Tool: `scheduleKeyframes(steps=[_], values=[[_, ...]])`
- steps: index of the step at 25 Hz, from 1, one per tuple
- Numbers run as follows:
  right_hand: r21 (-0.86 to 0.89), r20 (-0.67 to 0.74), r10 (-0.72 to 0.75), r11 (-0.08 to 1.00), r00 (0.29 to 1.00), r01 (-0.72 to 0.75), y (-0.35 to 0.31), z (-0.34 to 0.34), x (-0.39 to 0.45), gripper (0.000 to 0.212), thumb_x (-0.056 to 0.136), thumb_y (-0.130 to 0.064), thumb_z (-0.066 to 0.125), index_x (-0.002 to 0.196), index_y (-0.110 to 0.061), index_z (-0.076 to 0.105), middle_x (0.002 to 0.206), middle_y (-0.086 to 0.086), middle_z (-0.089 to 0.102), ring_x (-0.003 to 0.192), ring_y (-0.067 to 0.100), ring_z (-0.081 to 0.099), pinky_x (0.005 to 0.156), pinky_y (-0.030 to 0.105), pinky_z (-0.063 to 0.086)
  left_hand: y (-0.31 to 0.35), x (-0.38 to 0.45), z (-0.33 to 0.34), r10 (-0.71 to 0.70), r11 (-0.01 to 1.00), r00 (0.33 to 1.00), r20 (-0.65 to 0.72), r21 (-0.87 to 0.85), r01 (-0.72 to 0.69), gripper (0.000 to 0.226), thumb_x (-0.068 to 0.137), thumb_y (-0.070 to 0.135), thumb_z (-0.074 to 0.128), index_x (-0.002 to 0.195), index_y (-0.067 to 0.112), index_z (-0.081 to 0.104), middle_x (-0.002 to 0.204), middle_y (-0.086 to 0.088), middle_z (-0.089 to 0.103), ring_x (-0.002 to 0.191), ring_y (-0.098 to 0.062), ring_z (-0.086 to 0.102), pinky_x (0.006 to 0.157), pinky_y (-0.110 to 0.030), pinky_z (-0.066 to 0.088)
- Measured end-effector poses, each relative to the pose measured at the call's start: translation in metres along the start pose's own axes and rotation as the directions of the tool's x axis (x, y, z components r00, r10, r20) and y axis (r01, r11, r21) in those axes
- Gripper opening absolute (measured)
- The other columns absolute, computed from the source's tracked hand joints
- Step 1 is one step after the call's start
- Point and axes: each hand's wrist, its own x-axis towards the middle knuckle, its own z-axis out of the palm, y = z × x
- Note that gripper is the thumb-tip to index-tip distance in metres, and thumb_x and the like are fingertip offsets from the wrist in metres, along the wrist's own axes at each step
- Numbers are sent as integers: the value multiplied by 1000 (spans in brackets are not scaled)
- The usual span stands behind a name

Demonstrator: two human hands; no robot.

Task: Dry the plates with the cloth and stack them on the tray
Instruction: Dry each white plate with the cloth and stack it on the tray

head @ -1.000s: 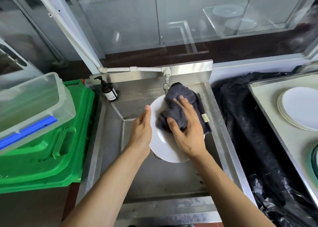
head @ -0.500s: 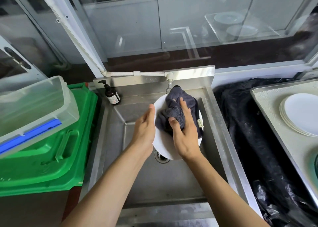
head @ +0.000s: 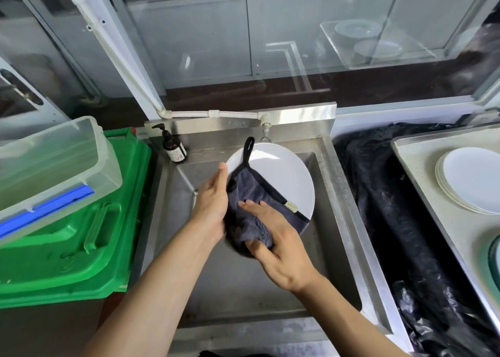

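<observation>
- The left hand (head: 212, 202) stands on edge over the stainless steel sink (head: 343, 202), fingers straight and together, holding the left rim of the round white plate (head: 281, 178).
- The plate is tilted above the sink basin, just under the tap (head: 265, 132).
- The right hand (head: 276, 244) presses the dark grey cloth (head: 251, 197) against the lower part of the plate; the thumb curls round the bunched lower end of the cloth, the fingers lie on it.
- The cloth and both hands hide the lower left part of the plate.
- Right of the sink, a stack of white plates (head: 470, 179) lies on the pale tray (head: 416, 164), which is cut off by the picture edge.
</observation>
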Motion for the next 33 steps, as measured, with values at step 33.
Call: scheduleKeyframes(steps=[33], values=[[-148, -135, -73, 987, 988, 53, -9, 6, 61, 62, 99, -33, 61, 158, -23, 42, 169, -3, 28, 158, 9, 17, 130, 44, 8, 8, -4, -15, 73, 996, 994, 82, -57, -68, 32, 99, 45, 59, 77, 38, 81, 95, 5, 80, 97, -16, 74, 93, -35, 57]])
